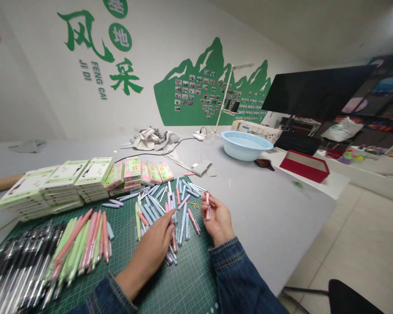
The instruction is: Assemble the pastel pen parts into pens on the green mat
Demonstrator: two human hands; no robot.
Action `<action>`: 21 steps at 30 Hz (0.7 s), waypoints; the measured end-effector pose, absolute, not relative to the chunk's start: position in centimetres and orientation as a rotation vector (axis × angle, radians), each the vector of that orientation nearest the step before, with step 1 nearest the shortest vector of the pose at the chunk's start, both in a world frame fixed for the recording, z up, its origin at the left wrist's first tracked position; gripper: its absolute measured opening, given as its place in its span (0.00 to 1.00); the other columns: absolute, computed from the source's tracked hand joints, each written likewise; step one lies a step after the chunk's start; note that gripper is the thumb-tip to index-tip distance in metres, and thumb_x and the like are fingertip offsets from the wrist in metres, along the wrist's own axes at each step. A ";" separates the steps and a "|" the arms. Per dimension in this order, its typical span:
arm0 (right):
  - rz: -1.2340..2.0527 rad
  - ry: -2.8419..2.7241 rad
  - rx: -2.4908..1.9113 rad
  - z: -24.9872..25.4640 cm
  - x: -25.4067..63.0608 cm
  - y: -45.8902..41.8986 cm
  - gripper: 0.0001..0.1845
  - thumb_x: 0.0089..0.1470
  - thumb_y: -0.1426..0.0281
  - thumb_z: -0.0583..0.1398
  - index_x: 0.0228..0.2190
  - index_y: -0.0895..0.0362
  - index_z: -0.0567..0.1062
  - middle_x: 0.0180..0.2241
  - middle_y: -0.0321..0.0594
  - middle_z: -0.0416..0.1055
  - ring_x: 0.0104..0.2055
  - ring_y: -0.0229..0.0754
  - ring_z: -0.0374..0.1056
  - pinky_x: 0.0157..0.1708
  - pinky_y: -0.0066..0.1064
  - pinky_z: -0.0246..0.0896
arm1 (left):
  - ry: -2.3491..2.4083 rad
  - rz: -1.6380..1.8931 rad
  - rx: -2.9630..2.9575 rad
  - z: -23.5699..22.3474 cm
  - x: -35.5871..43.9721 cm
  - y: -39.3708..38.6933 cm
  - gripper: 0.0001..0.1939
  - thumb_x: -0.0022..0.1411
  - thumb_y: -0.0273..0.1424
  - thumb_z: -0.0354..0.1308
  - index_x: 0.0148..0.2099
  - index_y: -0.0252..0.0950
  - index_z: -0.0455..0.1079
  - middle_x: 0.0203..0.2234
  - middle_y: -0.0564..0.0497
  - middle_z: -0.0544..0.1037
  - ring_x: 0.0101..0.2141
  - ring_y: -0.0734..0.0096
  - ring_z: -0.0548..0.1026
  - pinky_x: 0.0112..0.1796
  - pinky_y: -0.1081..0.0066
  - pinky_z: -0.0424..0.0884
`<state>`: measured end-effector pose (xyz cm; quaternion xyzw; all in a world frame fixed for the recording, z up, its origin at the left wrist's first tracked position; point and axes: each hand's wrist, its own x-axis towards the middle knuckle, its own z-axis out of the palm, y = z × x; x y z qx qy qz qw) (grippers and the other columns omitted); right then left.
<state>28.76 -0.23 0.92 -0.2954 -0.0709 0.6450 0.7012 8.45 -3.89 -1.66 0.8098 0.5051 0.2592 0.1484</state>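
Note:
My right hand (218,218) is palm up above the right edge of the green cutting mat (196,292), its fingers closed on a short pink pen barrel (208,207) held upright. My left hand (152,246) reaches palm down over a loose pile of pen parts, its visible fingers stretched out and slightly apart. Its fingertips are by a pink pen part (174,240); what lies under the palm is hidden. Blue barrels (181,224), with pink and lilac ones among them, lie scattered around it. A pink barrel (194,221) rests between the hands.
Green and pink pens (85,240) lie left, beside many black-and-clear pens (23,261). Behind stand stacked white-green boxes (92,172) and small pink-green boxes (132,169). Farther off are a blue basin (245,146), grey cloth (154,138), a cable and a red box (304,165).

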 end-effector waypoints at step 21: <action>1.439 -0.620 -0.939 0.1 24.9 -1.1 0.16 0.35 0.81 0.62 0.32 0.61 0.72 0.27 0.36 0.72 0.24 0.35 0.69 0.29 0.29 0.70 | 1.985 0.811 1.937 -0.5 0.8 1.1 0.23 0.59 0.25 0.40 0.51 0.38 0.70 0.45 0.48 0.77 0.47 0.61 0.74 0.47 0.62 0.68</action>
